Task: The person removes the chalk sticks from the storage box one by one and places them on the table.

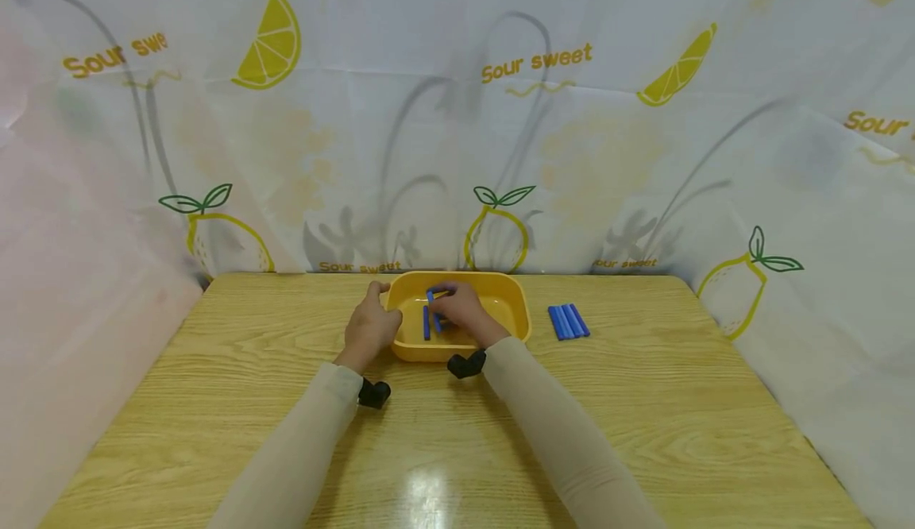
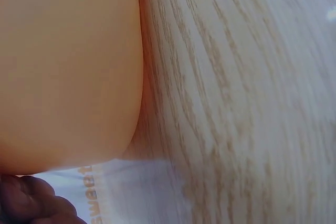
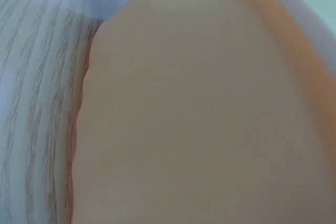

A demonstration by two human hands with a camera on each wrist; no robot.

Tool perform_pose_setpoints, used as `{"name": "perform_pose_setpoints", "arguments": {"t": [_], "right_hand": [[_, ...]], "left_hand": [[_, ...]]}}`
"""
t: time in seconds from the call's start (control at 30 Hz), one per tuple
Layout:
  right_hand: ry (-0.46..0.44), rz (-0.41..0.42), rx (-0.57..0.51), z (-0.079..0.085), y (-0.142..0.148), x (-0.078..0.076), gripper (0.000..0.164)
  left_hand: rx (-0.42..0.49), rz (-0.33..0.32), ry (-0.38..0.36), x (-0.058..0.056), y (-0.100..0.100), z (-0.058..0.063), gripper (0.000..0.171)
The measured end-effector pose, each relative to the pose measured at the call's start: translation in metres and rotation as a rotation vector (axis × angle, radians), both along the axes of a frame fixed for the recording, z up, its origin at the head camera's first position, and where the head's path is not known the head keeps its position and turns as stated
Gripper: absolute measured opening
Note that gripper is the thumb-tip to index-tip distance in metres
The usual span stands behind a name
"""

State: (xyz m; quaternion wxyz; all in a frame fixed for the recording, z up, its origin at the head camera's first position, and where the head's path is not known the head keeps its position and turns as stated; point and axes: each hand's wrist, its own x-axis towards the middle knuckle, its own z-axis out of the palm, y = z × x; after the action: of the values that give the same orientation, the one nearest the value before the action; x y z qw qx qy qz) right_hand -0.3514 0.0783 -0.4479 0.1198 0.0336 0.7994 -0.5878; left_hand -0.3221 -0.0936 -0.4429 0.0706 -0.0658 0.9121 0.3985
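My left hand [image 1: 372,324] grips the left end of a yellow plastic basin [image 1: 525,318], thumb by the rim. In the left wrist view the basin wall [image 2: 68,66] fills the left side, with dark fingers [image 2: 31,203] against its lower end. My right hand [image 1: 465,308] reaches into the basin and pinches a blue stick [image 1: 435,316], held slightly tilted. Left of it, a second blue stick [image 1: 426,323] lies on the basin floor. Part of another blue piece shows under the right fingers. The right wrist view holds mostly the basin's outer wall [image 3: 173,114].
Several blue sticks [image 1: 569,322] lie side by side on the wooden table [image 1: 643,402], right of the basin. Behind the table hangs a white cloth [image 1: 429,140] printed with lemons. Black wrist mounts [image 1: 466,364] sit at both cuffs.
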Motion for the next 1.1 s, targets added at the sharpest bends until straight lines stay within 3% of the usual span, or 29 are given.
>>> {"name": "perform_pose_setpoints", "arguments": {"t": [0.67, 0.83, 1.1], "right_hand": [[-0.073, -0.015, -0.106, 0.0, 0.004, -0.003, 0.037], [-0.047, -0.031, -0.182, 0.006, 0.007, 0.0, 0.039], [0.029, -0.052, -0.157, 0.022, 0.015, 0.0, 0.039]], "left_hand": [[0.016, 0.012, -0.002, 0.0, -0.001, -0.005, 0.058], [0.022, 0.006, -0.008, 0.0, 0.001, -0.004, 0.061], [0.012, 0.018, -0.008, -0.002, 0.002, -0.002, 0.062]]}}
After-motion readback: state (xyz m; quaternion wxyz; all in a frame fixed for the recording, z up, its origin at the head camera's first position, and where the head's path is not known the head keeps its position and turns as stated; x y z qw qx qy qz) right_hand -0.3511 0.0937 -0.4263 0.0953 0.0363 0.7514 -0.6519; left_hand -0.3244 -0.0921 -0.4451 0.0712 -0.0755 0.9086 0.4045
